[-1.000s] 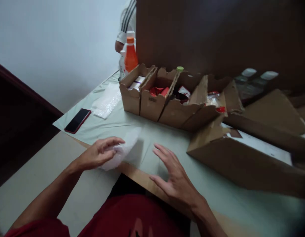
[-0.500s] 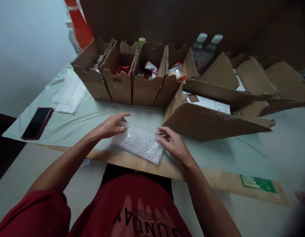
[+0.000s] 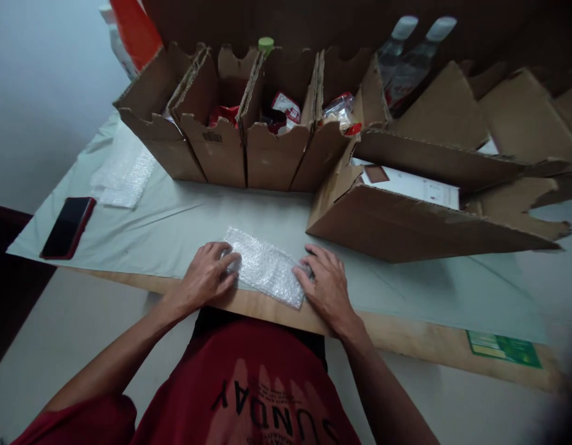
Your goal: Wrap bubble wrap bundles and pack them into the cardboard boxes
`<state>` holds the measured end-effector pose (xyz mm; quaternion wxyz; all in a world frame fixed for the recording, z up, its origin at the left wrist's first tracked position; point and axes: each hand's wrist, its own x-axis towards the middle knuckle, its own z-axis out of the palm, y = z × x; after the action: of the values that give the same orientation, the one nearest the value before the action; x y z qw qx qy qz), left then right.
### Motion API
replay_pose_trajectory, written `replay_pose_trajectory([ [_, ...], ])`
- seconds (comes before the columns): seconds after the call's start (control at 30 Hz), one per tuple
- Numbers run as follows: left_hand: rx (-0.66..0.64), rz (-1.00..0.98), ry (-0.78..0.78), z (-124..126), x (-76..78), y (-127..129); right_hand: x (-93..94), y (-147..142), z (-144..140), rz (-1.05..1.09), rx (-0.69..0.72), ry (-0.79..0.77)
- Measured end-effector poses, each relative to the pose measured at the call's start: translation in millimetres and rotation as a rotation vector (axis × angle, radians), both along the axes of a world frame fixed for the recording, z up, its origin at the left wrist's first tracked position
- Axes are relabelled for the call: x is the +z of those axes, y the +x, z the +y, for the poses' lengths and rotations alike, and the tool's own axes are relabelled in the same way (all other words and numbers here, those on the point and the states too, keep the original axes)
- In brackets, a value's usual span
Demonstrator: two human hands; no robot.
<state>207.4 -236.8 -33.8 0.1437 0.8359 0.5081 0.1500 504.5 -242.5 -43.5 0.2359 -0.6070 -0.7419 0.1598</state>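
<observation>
Hands flat: left hand (image 3: pixel 207 279) and right hand (image 3: pixel 327 287) press bubble wrap (image 3: pixel 265 267) onto the worktop (image 3: pixel 175 222), grip open; folding looks next.

Only clear text: "SUNDAY" in dark capitals on the person's red shirt (image 3: pixel 262 402), seen upside down from the head camera. A line of smaller print sat just above it, too small to read. Second cardboard box (image 3: pixel 215 148) from the left carried a dark barcode-style mark on its front wall, digits not legible. White sheet (image 3: pixel 413 185) in the flat box had faint print and a brown patch, unreadable. Red-and-white packet (image 3: pixel 288 110) in the third box showed lettering, blurred. Green sticker (image 3: pixel 503 348) on the bench (image 3: pixel 406 334) edge had pale marks, not legible.
</observation>
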Motion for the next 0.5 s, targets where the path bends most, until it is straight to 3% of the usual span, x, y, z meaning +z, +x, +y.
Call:
replay_pose_trajectory([
  [0.2,-0.082,0.083,0.079,34.3,2.2,8.6,1.1,-11.5,-45.5,0.219,-0.214,-0.126],
  [0.27,-0.094,0.057,0.117,33.5,8.3,11.6,1.3,-13.7,-63.2,0.243,-0.252,-0.17],
  [0.37,-0.185,-0.088,0.132,5.0,23.1,16.5,3.6,-16.9,-79.9,0.289,-0.241,-0.249],
  [0.5,-0.347,-0.239,0.003,-51.8,32.1,31.9,8.3,-21.1,-79.9,0.479,-0.176,-0.405],
])
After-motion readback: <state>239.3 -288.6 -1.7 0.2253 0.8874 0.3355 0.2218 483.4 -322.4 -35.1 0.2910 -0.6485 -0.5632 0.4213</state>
